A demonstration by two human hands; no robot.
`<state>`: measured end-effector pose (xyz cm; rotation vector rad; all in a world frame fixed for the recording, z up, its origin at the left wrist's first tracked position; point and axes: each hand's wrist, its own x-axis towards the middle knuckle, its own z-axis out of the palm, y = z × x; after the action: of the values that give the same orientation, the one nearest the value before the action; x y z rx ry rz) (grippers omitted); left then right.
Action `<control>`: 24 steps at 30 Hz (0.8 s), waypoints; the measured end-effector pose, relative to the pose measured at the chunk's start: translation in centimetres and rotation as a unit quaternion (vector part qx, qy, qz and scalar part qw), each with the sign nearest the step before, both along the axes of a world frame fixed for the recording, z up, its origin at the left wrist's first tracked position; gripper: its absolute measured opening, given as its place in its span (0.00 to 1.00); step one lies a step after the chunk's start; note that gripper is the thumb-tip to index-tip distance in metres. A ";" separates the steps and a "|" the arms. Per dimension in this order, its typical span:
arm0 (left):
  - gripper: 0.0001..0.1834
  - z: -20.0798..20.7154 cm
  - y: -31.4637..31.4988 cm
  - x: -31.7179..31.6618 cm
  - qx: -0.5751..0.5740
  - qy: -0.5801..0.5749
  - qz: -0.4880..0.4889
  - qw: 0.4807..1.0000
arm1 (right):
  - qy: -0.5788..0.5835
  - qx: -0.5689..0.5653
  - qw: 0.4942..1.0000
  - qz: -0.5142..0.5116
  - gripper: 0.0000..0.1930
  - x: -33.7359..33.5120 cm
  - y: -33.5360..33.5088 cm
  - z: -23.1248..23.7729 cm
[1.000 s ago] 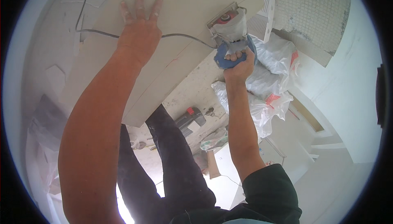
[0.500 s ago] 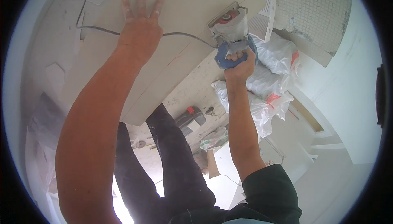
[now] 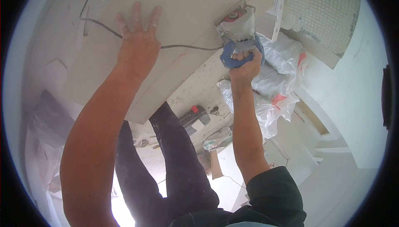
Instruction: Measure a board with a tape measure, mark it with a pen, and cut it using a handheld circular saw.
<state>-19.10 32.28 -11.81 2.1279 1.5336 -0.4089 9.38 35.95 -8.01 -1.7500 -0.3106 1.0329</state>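
At ten o'clock a dark power cord (image 3: 99, 23) trails across the large pale tile (image 3: 187, 15). The left hand (image 3: 137, 46) lies flat on that tile at eleven o'clock, fingers spread open and pressing down. The cord runs on under the hand to the tile cutter (image 3: 237, 31) at one o'clock, standing on the tile's right edge. The right hand (image 3: 245, 63) has its fingers closed around the cutter's blue handle. Clear plastic bags (image 3: 278, 90) lie at three o'clock.
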 end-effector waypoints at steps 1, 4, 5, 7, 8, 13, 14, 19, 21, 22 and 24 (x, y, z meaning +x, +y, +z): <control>0.06 -0.2 0.0 0.2 0.002 -0.004 0.000 1.000 | -0.001 0.001 1.000 0.005 0.08 0.3 -0.1 -0.1; 0.06 -0.3 0.0 0.2 0.005 0.000 -0.003 1.000 | 0.005 0.002 1.000 0.013 0.09 0.7 -0.2 -0.4; 0.06 -0.3 -0.1 0.2 0.004 0.005 -0.006 1.000 | 0.007 0.001 1.000 0.017 0.09 0.7 -0.3 -0.4; 0.06 -0.8 -0.4 0.3 0.019 -0.003 -0.001 1.000 | 0.007 -0.001 1.000 0.010 0.09 0.4 -0.3 -0.2; 0.06 -0.9 -0.6 0.2 0.035 -0.011 0.005 0.999 | 0.008 -0.003 1.000 0.003 0.08 0.2 -0.3 -0.1; 0.06 -0.2 -0.3 0.0 0.014 0.007 -0.009 1.000 | 0.012 -0.009 1.000 0.003 0.08 0.1 -0.4 0.1; 0.06 -0.1 -0.3 0.0 0.006 0.006 -0.011 1.000 | 0.010 -0.014 1.000 0.002 0.08 0.1 -0.4 0.1; 0.06 -0.3 -0.4 -0.1 0.006 0.007 -0.006 1.000 | 0.001 -0.014 1.000 0.014 0.08 0.1 -0.7 -0.1; 0.06 -0.4 -0.4 0.1 0.010 0.000 -0.002 1.000 | 0.006 -0.009 1.000 0.020 0.07 0.4 -0.7 0.0; 0.06 -0.5 -0.4 0.2 0.010 -0.012 0.001 1.000 | 0.006 -0.010 1.000 0.015 0.07 0.5 -0.7 0.1; 0.05 -0.5 -0.5 -0.1 0.008 -0.018 0.005 1.000 | 0.011 -0.014 1.000 0.010 0.07 0.2 -0.7 0.0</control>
<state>-19.16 31.80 -12.28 2.1269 1.5322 -0.3545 9.53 35.21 -8.03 -1.7627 -0.3016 1.0758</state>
